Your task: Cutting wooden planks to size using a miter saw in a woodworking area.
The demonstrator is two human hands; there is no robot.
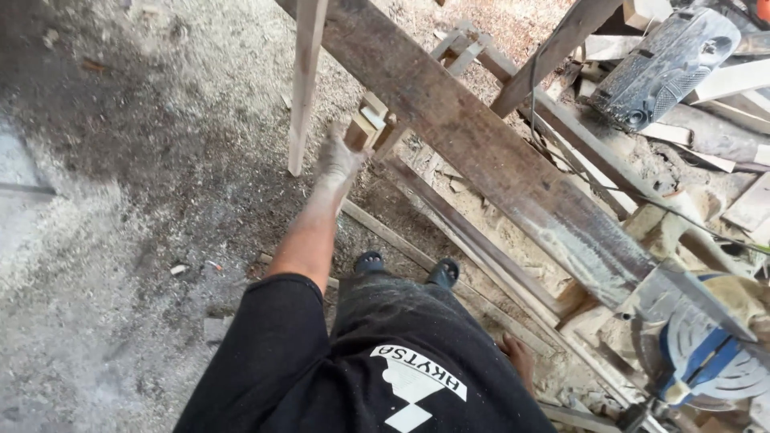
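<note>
Where dusty left hand (337,160) grips—wood block (361,131)

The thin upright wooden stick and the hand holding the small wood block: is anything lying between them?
In the head view, nothing lies between the upright stick and the left hand gripping the wood block; only sawdust-covered ground shows in that narrow gap.

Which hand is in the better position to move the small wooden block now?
Probably the left hand: it is stretched out and already grips the small wooden block beside the long dark plank. The right hand hangs low by the person's side, far from the block.
</note>
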